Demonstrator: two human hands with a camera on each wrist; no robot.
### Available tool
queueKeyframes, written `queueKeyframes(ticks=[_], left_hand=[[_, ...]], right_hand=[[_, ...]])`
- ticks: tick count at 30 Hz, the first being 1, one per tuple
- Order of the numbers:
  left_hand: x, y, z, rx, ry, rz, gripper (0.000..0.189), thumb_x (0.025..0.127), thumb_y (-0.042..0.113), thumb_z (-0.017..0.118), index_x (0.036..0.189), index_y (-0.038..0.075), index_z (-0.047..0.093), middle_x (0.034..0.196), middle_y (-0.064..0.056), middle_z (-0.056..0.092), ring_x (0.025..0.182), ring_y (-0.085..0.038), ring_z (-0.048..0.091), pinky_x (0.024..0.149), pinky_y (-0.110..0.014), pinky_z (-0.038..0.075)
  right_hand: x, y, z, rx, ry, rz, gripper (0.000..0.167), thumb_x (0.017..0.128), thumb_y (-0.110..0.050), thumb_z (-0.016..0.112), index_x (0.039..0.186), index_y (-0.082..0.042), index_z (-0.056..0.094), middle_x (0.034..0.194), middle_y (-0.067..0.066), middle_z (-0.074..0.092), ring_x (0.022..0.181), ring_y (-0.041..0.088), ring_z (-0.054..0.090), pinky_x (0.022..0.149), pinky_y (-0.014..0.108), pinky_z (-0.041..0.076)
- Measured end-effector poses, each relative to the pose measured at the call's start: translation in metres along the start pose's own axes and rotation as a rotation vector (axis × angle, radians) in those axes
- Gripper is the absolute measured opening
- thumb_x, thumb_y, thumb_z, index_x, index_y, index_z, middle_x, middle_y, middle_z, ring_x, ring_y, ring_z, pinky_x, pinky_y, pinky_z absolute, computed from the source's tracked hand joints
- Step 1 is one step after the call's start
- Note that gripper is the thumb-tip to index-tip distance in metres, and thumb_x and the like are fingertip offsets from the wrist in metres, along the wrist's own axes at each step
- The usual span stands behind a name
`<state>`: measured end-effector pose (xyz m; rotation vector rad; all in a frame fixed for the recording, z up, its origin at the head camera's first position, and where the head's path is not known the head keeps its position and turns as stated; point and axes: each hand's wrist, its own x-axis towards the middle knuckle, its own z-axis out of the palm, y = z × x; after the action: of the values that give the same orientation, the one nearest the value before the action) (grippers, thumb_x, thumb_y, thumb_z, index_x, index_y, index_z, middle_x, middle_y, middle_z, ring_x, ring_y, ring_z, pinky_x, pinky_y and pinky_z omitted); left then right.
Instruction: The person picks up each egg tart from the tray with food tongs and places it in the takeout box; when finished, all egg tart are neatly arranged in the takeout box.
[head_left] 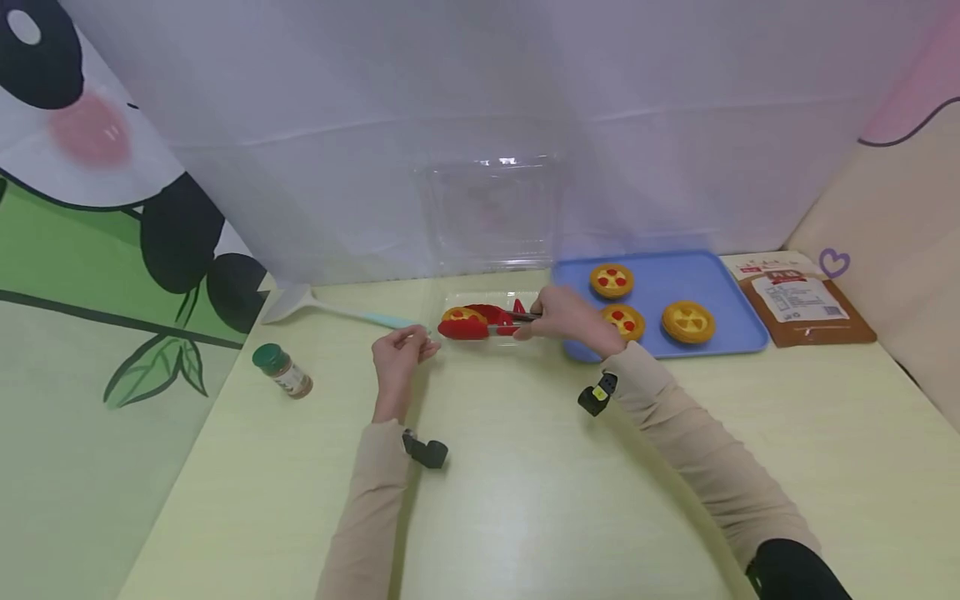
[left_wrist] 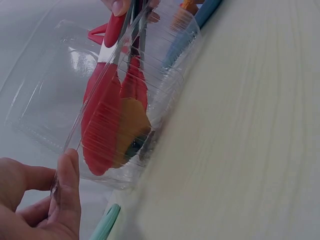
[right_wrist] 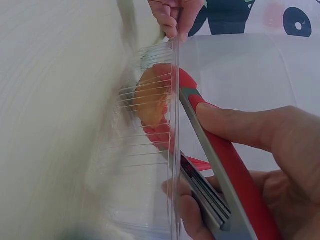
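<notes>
My right hand (head_left: 566,317) grips red-and-metal tongs (right_wrist: 230,165), thumb on one arm and fingers curled around the other. The red tips of the tongs pinch an egg tart (head_left: 463,314) inside a clear plastic clamshell box (right_wrist: 175,120). Through the box's ribbed wall, the tart (left_wrist: 132,125) shows low between the tips, close over the bottom. My left hand (head_left: 400,362) pinches the box's rim at its left corner between thumb and fingers. The box's clear lid (head_left: 495,212) stands raised at the back, against the white backdrop.
Right of the box, a blue tray (head_left: 727,287) bears three tarts, one partly behind my right wrist. Beyond it lies a brown-and-white packet (head_left: 806,300). On the left are a spatula (head_left: 337,310) with a pale green handle and a green-capped seasoning jar (head_left: 282,371).
</notes>
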<state>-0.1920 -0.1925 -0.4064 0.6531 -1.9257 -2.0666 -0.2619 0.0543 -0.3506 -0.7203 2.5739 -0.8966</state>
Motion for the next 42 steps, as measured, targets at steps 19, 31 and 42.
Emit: queueKeyframes(ticks=[19, 31, 42], left_hand=[[0.009, -0.005, 0.005, -0.020, -0.021, -0.017, 0.031, 0.095, 0.005, 0.061, 0.121, -0.012, 0.060, 0.086, -0.013, 0.063, 0.063, -0.008, 0.069, 0.070, -0.021, 0.061], [0.016, -0.004, 0.002, -0.020, -0.033, 0.003, 0.032, 0.095, 0.003, 0.059, 0.122, -0.015, 0.058, 0.099, -0.024, 0.063, 0.062, -0.005, 0.069, 0.070, -0.019, 0.061], [0.020, -0.005, -0.001, -0.005, -0.041, 0.007, 0.032, 0.094, 0.001, 0.058, 0.122, -0.014, 0.058, 0.094, -0.020, 0.066, 0.062, -0.005, 0.069, 0.070, -0.019, 0.061]], right_hand=[[-0.002, 0.005, -0.010, 0.080, -0.053, 0.099, 0.053, 0.082, -0.038, 0.076, 0.055, -0.016, 0.037, 0.054, -0.005, 0.024, 0.051, 0.009, 0.021, 0.048, 0.022, 0.018], [-0.049, 0.034, -0.025, 0.171, 0.055, -0.049, 0.048, 0.089, -0.039, 0.069, 0.119, -0.002, 0.062, 0.092, 0.008, 0.059, 0.082, 0.021, 0.051, 0.068, 0.031, 0.044], [-0.116, 0.080, -0.050, 0.224, 0.231, 0.044, 0.073, 0.093, -0.037, 0.064, 0.149, -0.001, 0.034, 0.101, 0.014, 0.056, 0.090, 0.024, 0.049, 0.067, 0.030, 0.044]])
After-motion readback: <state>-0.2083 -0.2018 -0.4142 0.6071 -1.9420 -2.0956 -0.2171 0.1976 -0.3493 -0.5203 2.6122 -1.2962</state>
